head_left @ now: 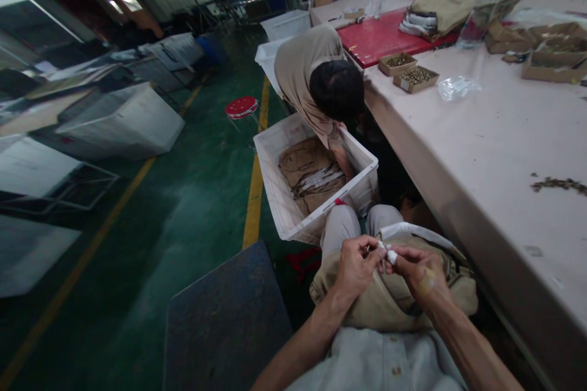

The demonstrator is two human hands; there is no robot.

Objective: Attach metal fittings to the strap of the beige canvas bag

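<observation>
My left hand (pixel 356 267) and my right hand (pixel 420 270) meet above my lap, with fingertips pinched close together. White wrapping, possibly tape, shows around the fingertips. A small brass-coloured bit seems to show by the left fingers, but what the two pinches hold is too small to make out. Beneath both hands a khaki cloth garment (pixel 360 311) with a white-edged part lies across my legs.
Ahead, a co-worker (pixel 307 67) bends over a white bin (pixel 293 229), one arm inside among folded brown garments (pixel 298 162). To the right runs a long table (pixel 486 116) bearing boxes of small brass pieces (pixel 416 77). A red stool (pixel 241 107) and a dark board (pixel 224 324) are leftward.
</observation>
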